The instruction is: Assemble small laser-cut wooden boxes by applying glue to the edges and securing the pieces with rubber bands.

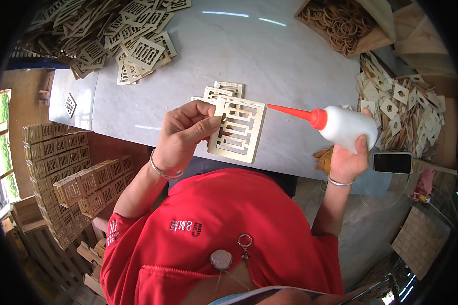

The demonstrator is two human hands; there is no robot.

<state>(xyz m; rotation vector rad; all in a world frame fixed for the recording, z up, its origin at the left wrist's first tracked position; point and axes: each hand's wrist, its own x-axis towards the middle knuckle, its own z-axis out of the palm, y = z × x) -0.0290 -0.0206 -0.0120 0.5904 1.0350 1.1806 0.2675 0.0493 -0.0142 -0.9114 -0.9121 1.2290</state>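
Note:
Between its thumb and fingers, my left hand (183, 132) pinches a thin pale wooden panel (256, 131) with slotted cut-outs, held upright above the near edge of the table. My right hand (350, 161) is wrapped round a white glue bottle (340, 127), tipped on its side. The bottle's long red nozzle (290, 112) points left, its tip at the panel's upper right corner. Just behind the held panel, more pale cut-out wooden pieces (230, 85) stand or lie on the table, partly hidden by it and by my left hand.
The grey marbled table (290, 61) carries a heap of slotted panels (146, 53) at far left and one loose panel (70, 105). A box of rubber bands (341, 25), square holed pieces (389, 107) and a phone (393, 162) lie right. Wooden boxes (61, 162) stand stacked left.

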